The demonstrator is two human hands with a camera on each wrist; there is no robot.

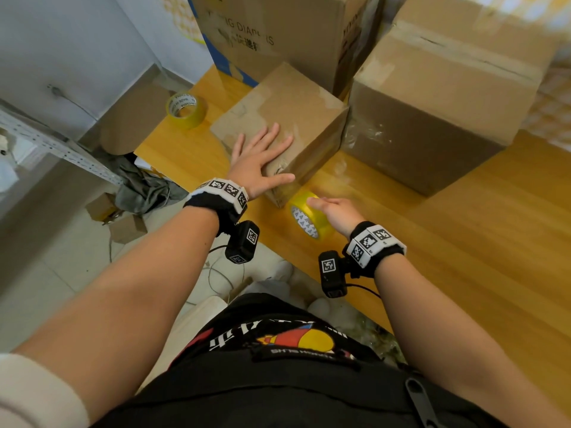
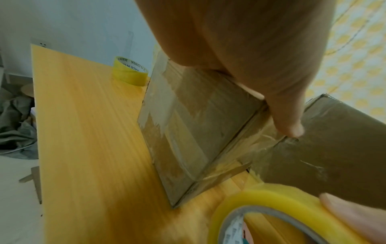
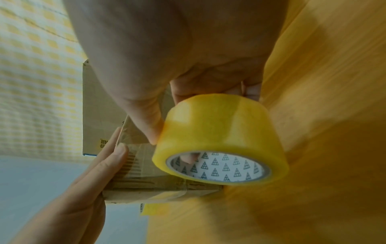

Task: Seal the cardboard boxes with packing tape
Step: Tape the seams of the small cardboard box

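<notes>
Boxes: four cardboard boxes stand on the desk [image 1: 463,242]. The small box [image 1: 287,118] sits near the desk's left edge. The big box [image 1: 432,118] stands just to its right, toward the far edge. The printed box [image 1: 278,29] stands behind the small box, at the far edge. A fourth box [image 1: 463,13] shows only in part behind the big box.

Tape rolls: two, both yellowish clear tape. The held roll [image 1: 309,216] is at the near corner of the small box, above the desk's near edge. The spare roll [image 1: 185,109] lies flat at the desk's left edge, left of the small box.

Writing: the spare roll's core reads "MADE IN CHINA". The printed box reads "DIAP", the rest cut off or blurred. The held roll's core bears a pattern of small triangles.

Left hand [image 1: 262,162]: fingers straight and spread, palm flat on the top of the small box, thumb pressed against its near side face. It grips nothing.

Right hand [image 1: 336,211]: grip closed on the held roll, thumb on the outer winding, a fingertip inside the core. A strip of tape runs from the roll onto the side of the small box.
</notes>
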